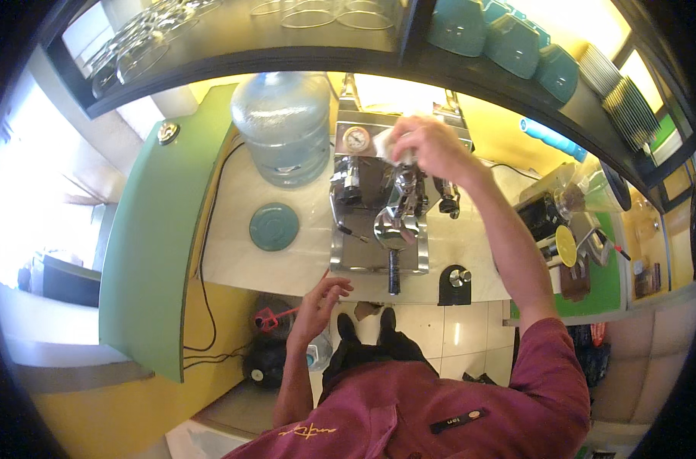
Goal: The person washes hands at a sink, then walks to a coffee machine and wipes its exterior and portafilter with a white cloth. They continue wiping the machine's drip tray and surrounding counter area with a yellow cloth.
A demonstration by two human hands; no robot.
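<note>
My right hand (419, 143) holds a white cloth (387, 144) against the front of a metal espresso machine (371, 123), right of its pressure gauge (356, 139). Below that hand is the chrome group head, with a portafilter (395, 229) whose black handle points towards me. My left hand (325, 295) hangs in front of the counter's edge, fingers apart and slightly curled, holding nothing. A teal saucer (274, 226) lies on the pale counter, left of the machine. A tamper (460, 277) rests on a black mat (455, 295) at the counter's front, to the right.
A large water bottle (282, 129) stands left of the machine, beside a green panel (152, 229). At the right are a coffee grinder (546, 215) and a yellow round lid (566, 245). Overhead, a dark shelf (302, 63) bears glasses, teal cups (511, 46) and stacked saucers.
</note>
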